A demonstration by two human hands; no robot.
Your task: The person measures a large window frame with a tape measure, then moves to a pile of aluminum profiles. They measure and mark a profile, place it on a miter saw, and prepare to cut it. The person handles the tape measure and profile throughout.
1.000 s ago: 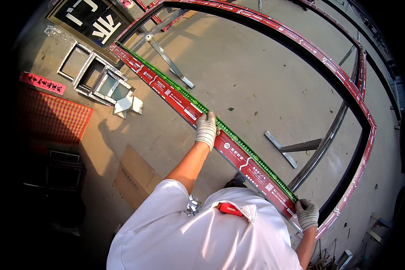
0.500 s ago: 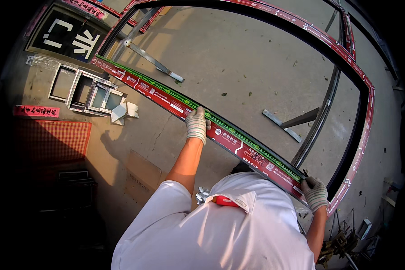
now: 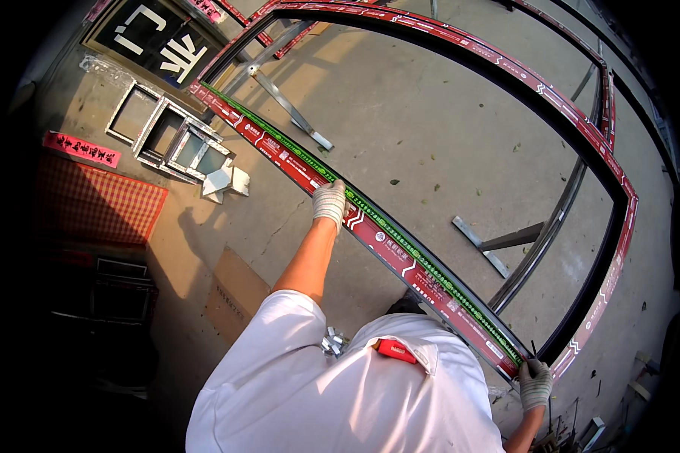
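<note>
A green measuring tape (image 3: 400,236) lies stretched along the near rail of a large rectangular frame (image 3: 378,234), which is wrapped in printed red film. My left hand (image 3: 329,202), in a striped knit glove, is closed over the tape and rail near the rail's middle, fingers curled over the inner edge. At the near right corner, my gloved right hand (image 3: 535,385) is closed at the tape's right end. A thin dark stick (image 3: 533,349) rises from its fingers; its kind is unclear. What else this hand grips is hidden.
Metal supports (image 3: 482,245) stand beneath the frame on concrete. Small white-edged frames (image 3: 166,140), a dark sign panel (image 3: 147,45) and a checked red cloth (image 3: 102,198) are at left. A cardboard sheet (image 3: 236,294) lies nearer me. Tools and scraps (image 3: 582,438) are at lower right.
My view has turned, so the frame and surroundings appear shifted right and down. Both hands stay at about the same places on the rail. More of the dark stick shows above my right hand.
</note>
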